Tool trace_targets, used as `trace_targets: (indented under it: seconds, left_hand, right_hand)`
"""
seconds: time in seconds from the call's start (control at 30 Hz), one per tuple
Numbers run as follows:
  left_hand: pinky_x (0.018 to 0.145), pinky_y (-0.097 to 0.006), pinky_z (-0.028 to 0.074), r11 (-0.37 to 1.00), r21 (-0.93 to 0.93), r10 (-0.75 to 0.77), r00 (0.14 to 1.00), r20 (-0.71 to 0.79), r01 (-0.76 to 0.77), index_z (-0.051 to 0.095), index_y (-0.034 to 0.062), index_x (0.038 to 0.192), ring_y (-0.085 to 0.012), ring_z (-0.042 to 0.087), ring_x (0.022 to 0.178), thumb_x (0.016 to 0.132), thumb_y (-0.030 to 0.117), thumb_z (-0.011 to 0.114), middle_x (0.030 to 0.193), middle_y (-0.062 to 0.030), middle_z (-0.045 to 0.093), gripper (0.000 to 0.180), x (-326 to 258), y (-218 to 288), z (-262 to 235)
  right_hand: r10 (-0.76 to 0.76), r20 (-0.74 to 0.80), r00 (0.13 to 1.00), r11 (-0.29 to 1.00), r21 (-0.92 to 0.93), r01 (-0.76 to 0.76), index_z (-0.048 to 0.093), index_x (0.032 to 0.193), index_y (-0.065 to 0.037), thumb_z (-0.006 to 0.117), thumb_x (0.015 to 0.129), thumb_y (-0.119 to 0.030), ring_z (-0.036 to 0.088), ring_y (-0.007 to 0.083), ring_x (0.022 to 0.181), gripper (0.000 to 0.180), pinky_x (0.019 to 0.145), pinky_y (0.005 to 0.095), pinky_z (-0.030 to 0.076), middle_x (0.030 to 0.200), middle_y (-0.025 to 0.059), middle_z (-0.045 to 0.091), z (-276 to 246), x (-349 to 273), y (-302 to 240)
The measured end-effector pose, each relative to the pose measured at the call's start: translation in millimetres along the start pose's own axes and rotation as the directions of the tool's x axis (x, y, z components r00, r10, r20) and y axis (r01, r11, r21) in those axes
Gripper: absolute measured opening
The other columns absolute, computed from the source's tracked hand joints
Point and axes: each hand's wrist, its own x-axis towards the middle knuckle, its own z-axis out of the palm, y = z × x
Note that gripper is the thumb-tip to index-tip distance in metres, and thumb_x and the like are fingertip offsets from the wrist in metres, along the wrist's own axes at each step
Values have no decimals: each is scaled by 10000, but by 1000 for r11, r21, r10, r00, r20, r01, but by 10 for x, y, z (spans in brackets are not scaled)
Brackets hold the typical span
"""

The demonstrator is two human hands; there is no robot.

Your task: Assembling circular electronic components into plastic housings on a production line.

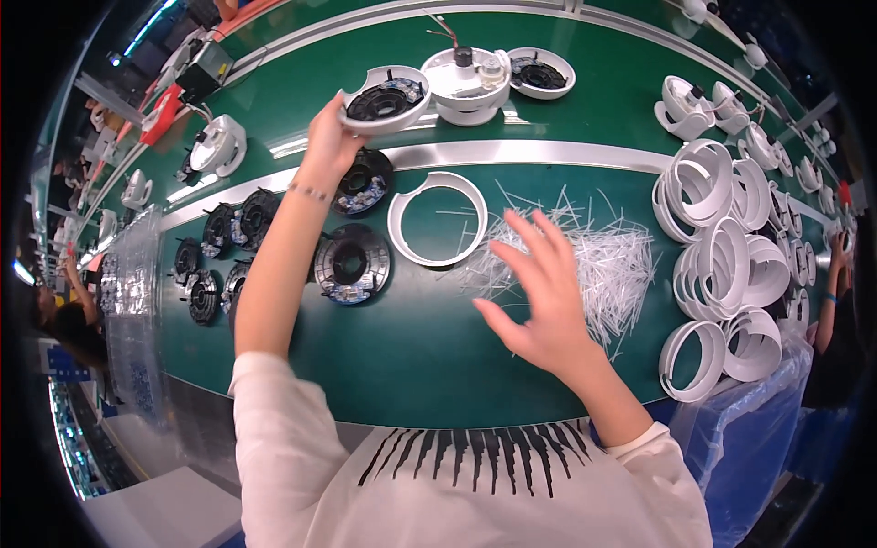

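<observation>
My left hand (331, 139) is closed on the near left edge of a round white housing (388, 123), with a black disc and circuit board (391, 97) seated inside it. It is at the far conveyor, beside a white assembly (470, 82) with wires sticking up. My right hand (541, 306) is open, fingers spread, holding nothing. It is over the left side of a pile of thin white strips (617, 265), near a bare white ring (399, 233) that lies flat on the green table. Below my left wrist are black discs with circuit boards (352, 265).
Stacked white rings (699, 361) stand at the right table edge. More black discs (260, 217) lie at the left. A metal rail (539, 153) divides the table from the green conveyor (603, 68), which carries another filled white housing (541, 84). Co-workers' arms (827, 310) show at both sides.
</observation>
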Motion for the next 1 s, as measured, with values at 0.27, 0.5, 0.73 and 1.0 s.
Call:
trace_targets:
  seconds: [0.27, 0.5, 0.73, 1.0]
  left_hand:
    - [822, -495, 421, 972, 235, 35, 995, -97, -11, 384, -64, 1092, -338, 490, 1018, 866, 255, 449, 1091, -215, 475, 396, 854, -246, -291]
    - [826, -343, 421, -96, 950, 103, 947, 305, -296, 512, -48, 1039, -328, 536, 957, 666, 407, 658, 1015, -241, 550, 606, 59, -6, -662]
    - [730, -294, 467, 237, 864, 448, 839, 308, -444, 567, -12, 1012, -225, 601, 822, 685, 132, 659, 895, -158, 616, 369, -156, -96, -538]
    - [862, -281, 406, 850, 274, 326, 858, 398, -450, 319, 12, 1184, -157, 482, 1004, 731, -36, 577, 1118, -95, 468, 523, -1253, -489, 265]
  right_hand:
    - [183, 362, 914, 954, -292, -75, 233, 1278, 8, 779, 464, -393, 175, 422, 1228, 1059, 960, 587, 160, 1330, 265, 149, 625, 623, 236]
    - [273, 358, 893, 944, -277, -177, 187, 1294, 1, 782, 440, -355, 315, 375, 1118, 1100, 967, 522, 217, 1248, 239, 266, 539, 668, 363]
    - [295, -21, 955, 863, 435, -257, 131, 1278, 55, 811, 475, -325, 272, 324, 1184, 1118, 974, 389, 264, 1256, 247, 247, 373, 650, 170]
    - [430, -133, 893, 649, 733, -203, 86, 1274, 76, 823, 489, -313, 371, 300, 1122, 1145, 919, 374, 337, 1188, 250, 317, 501, 622, 175]
